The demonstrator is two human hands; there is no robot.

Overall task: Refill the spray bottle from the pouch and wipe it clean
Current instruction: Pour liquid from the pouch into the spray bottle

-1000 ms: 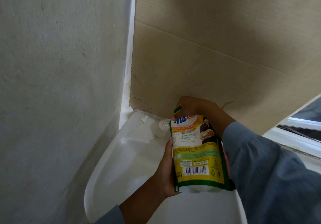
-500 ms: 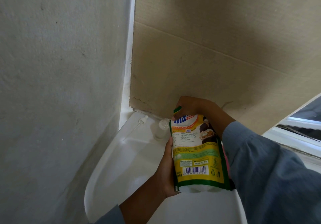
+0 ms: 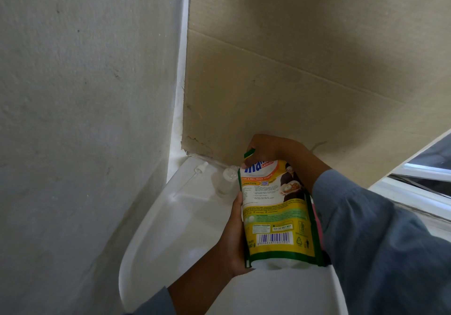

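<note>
Your left hand (image 3: 234, 239) grips the refill pouch (image 3: 277, 214) at its side; right hand (image 3: 266, 148) pinches its top. Pouch is soft, prob. slippery: support the base near the spray bottle (image 3: 225, 180).

The left forearm rises from the bottom edge, bare from wrist to the grey-blue sleeve cuff near the lower border. The left hand (image 3: 234, 239) lies along the left side of the upright yellow-and-green plastic refill pouch (image 3: 278, 219), palm against it and thumb stretched up the edge; its fingers are hidden behind the pack. The right arm comes in from the right in a grey-blue long sleeve, wrist bent downward. The right hand (image 3: 266, 149) sits over the pouch's top, fingers curled and pinching the green corner there. Both hands are close together, one low, one high.
</note>
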